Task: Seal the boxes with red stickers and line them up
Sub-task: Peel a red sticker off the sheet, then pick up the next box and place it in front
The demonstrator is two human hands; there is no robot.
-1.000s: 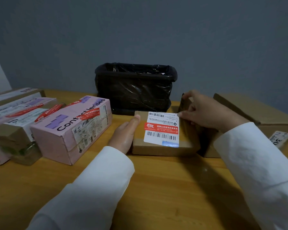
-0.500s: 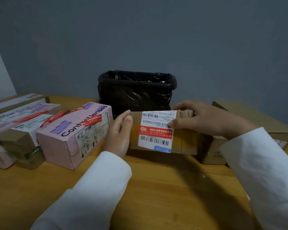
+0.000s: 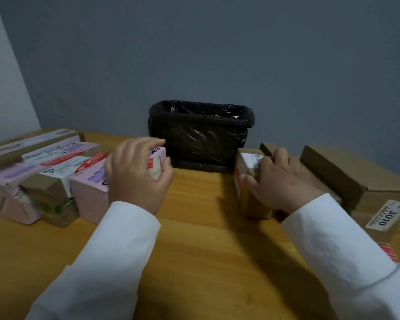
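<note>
Since a second earlier, my left hand (image 3: 138,174) had left the small brown box (image 3: 248,181) to grasp the pink box (image 3: 90,192); my right hand (image 3: 284,181) gripped it upright, apparently not yet lined up.

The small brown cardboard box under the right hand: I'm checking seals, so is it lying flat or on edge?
On edge. The small brown cardboard box stands on a narrow side, label facing left; the right hand grips its top.

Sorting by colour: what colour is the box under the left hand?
Pink, with purple patches, in the head view.
</note>
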